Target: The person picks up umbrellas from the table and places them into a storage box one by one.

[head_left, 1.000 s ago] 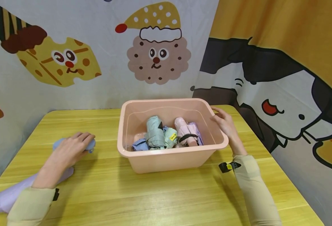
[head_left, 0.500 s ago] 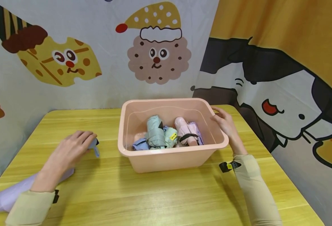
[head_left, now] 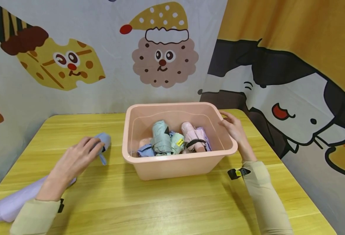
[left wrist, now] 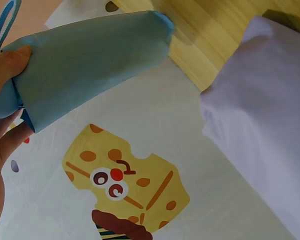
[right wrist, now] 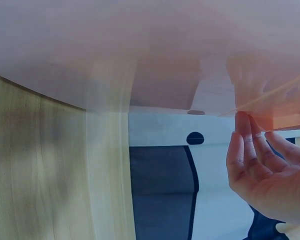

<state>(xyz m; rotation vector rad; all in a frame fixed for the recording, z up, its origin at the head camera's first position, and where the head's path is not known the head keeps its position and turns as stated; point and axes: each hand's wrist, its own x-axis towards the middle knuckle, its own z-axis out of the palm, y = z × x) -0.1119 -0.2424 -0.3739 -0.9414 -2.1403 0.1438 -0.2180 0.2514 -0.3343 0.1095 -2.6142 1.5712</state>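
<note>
My left hand point(head_left: 76, 158) grips a folded blue umbrella point(head_left: 104, 140) by one end, just left of the tub. In the left wrist view the umbrella point(left wrist: 100, 65) tapers away from the thumb, and its wrist loop point(left wrist: 4, 27) hangs at that held end. On the right, my right hand point(head_left: 234, 129) holds the side rim of a pink plastic tub point(head_left: 172, 164); the right wrist view has the fingers point(right wrist: 245, 145) bent up against it. Inside the tub lie a grey-green folded umbrella point(head_left: 162, 138), a mint one point(head_left: 177, 143) with a yellow tag, and a pink one point(head_left: 191, 133).
A lavender folded umbrella point(head_left: 16, 200) lies on the wooden table point(head_left: 166, 205) at the left, partly behind the left forearm. Purple fabric point(head_left: 204, 138) and blue fabric point(head_left: 146, 150) also show in the tub. A printed cloth point(head_left: 107, 65) hangs behind the table.
The blue umbrella has shifted right and turned in my left hand, so more of it shows beyond the fingers, with its strap hanging. My right hand and the tub stay put.
</note>
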